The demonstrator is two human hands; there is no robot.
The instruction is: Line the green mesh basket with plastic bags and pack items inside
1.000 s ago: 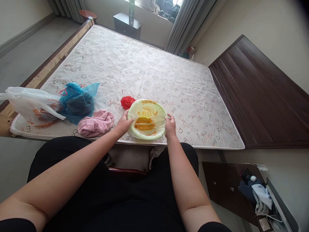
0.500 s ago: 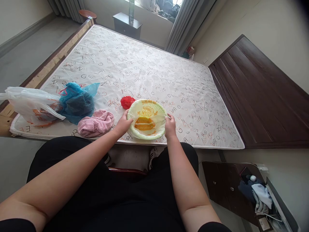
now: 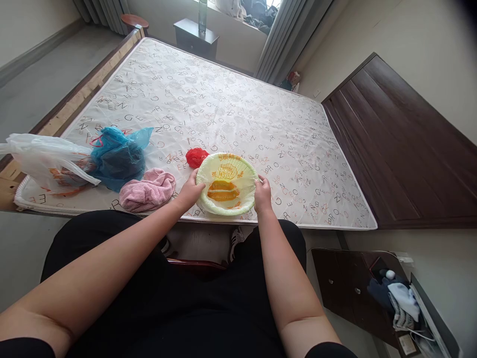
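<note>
A round pale-green basin (image 3: pixel 244 199), lined with a thin plastic bag that carries orange print, is at the near edge of the mattress (image 3: pixel 223 114). My left hand (image 3: pixel 191 190) grips its left rim, thumb on the inner side. On the opposite rim my right hand (image 3: pixel 263 193) is closed in the same way. Just behind the basin, to the left, lies a crumpled red bundle (image 3: pixel 197 157). A pink towel (image 3: pixel 148 190) is bunched up left of my left hand.
A blue plastic bag (image 3: pixel 118 156) and a white plastic bag (image 3: pixel 52 161) stand at the mattress's left corner. The dark headboard (image 3: pixel 406 154) rises on the right. A cluttered nightstand (image 3: pixel 343 278) is at lower right. A bottle (image 3: pixel 202 17) tops a far cabinet (image 3: pixel 194 37).
</note>
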